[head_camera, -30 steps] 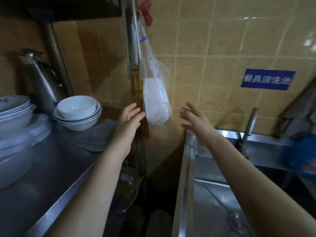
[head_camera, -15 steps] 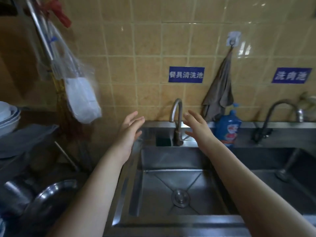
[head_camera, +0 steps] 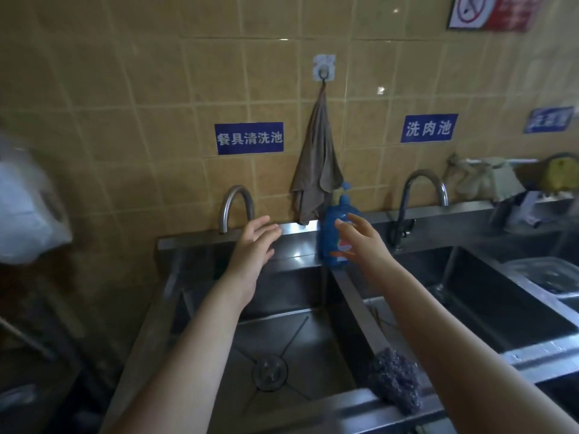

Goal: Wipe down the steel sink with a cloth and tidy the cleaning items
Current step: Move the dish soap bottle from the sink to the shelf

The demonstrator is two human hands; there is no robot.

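Note:
A steel sink (head_camera: 200,238) with a round drain (head_camera: 270,372) lies below me, its curved tap (head_camera: 235,205) at the back rim. A brown-grey cloth (head_camera: 316,170) hangs from a wall hook (head_camera: 324,71) above the divider. Under it stands a blue soap bottle (head_camera: 332,242). A purple scrubbing cloth (head_camera: 395,379) lies on the divider near the front. My left hand (head_camera: 255,245) hovers over the back of the sink, fingers straight, holding nothing. My right hand (head_camera: 363,242) is stretched out in front of the bottle, fingers spread, empty.
A second basin (head_camera: 488,296) with its own tap (head_camera: 419,195) lies to the right, a plastic tub (head_camera: 545,274) beside it. Rags (head_camera: 479,180) and clutter sit on the right ledge. A white plastic bag (head_camera: 28,211) hangs at the left. Blue signs (head_camera: 249,138) mark the tiled wall.
My view has swung right from the dish shelf to the sinks. Both hands stay raised and empty, now over the sink's back, the right one near the blue bottle.

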